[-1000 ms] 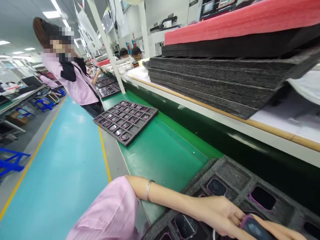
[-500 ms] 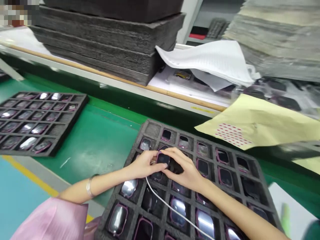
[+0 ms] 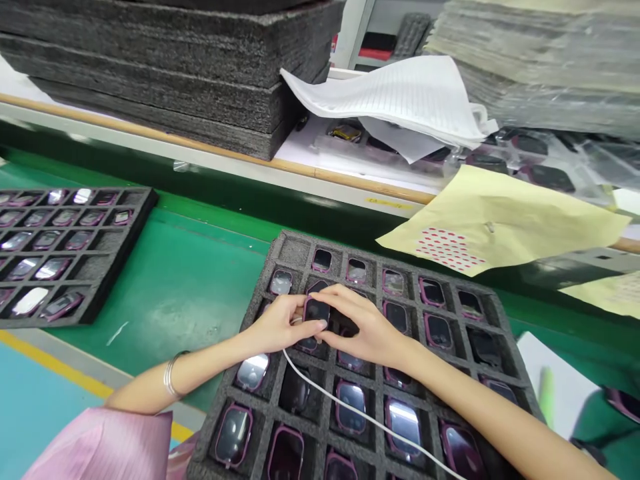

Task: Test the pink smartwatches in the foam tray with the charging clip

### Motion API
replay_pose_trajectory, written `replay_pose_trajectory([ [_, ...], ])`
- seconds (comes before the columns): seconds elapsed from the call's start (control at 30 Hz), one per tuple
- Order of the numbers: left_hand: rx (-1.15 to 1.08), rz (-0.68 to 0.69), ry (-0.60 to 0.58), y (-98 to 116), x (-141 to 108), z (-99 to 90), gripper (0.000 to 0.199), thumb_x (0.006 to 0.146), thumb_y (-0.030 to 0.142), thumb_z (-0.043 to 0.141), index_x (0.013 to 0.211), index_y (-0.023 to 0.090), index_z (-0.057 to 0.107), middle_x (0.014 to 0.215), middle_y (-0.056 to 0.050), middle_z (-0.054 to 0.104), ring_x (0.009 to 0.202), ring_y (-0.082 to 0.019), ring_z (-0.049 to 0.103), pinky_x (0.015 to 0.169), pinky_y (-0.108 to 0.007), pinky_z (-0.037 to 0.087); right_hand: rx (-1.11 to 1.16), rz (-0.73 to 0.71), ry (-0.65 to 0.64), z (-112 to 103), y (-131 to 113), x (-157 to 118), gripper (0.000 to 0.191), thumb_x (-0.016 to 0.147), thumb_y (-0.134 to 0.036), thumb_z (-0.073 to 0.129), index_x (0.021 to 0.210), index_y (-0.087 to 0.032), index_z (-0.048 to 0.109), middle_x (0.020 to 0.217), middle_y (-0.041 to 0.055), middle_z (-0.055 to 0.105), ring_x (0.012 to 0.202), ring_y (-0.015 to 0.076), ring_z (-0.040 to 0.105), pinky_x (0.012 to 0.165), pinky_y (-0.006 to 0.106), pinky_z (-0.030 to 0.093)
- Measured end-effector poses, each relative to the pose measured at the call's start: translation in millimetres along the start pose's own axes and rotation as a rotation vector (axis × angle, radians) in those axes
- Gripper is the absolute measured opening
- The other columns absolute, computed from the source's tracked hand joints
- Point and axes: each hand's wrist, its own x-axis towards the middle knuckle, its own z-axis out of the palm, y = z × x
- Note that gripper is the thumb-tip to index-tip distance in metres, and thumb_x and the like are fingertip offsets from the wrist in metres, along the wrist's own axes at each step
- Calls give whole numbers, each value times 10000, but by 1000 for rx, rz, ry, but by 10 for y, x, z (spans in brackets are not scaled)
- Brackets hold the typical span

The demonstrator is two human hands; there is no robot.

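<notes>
Above a dark foam tray (image 3: 293, 252), my left hand (image 3: 283, 325) and my right hand (image 3: 364, 327) both grip one smartwatch body (image 3: 316, 311) with a purple frame and a black screen. My left thumb lies across its lower edge, while my right fingers pinch its right side and top. A white cable (image 3: 345, 403) runs from under my left hand down to the lower right. Its end is hidden behind the watch and fingers. Around my hands, similar purple-framed watch bodies (image 3: 351, 407) sit in the tray's compartments.
A second foam tray of watch bodies (image 3: 53, 268) lies at left on the green mat (image 3: 190, 287). Behind stands a shelf with stacked foam trays (image 3: 165, 80), loose papers (image 3: 395, 93) and yellow paper (image 3: 500, 220). At right lie a white sheet (image 3: 570, 393) and a green marker (image 3: 547, 393).
The view has shifted slightly, so the surroundings sit further left and mostly higher. My hands keep the same grip on the watch over the tray.
</notes>
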Motion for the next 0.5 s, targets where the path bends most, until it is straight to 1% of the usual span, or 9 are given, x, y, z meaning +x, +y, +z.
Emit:
replay_pose_trajectory([
  [0.1,-6,-13,3,11,-5,15,298,777,372,687,881,101,618,796,-32,614,730,-156,573,686,-262,446,-123,18,-46,-30,-43,-5,442,847,-184,605,1280,-174,523,1069,113,616,953,238,613,814,396,539],
  [0.23,-8,-42,16,37,-8,21,322,734,384,730,843,95,640,700,2,572,621,-117,521,598,-233,403,-199,2,-48,-38,-71,-23,379,858,-209,576,1233,-153,557,1045,125,632,932,250,619,796,414,535],
  [0.37,-39,-70,-13,33,-23,9,325,711,387,753,801,96,637,660,11,561,576,-102,506,556,-223,375,-184,-19,-35,-25,-70,-39,371,861,-228,583,1222,-144,571,1013,124,638,888,243,616,771,405,532],
  [0.43,-38,-76,-20,30,-36,8,324,716,392,752,791,101,630,656,9,575,577,-109,528,560,-225,394,-146,-14,-29,-24,-67,-34,391,855,-228,593,1236,-147,566,1019,125,637,892,242,613,777,404,528],
  [0.5,-33,-74,-25,35,-47,13,318,742,392,732,825,104,624,693,-8,610,618,-131,576,599,-239,437,-63,5,-28,-38,-61,-15,419,841,-211,608,1253,-155,559,1037,121,633,907,235,615,795,393,526],
])
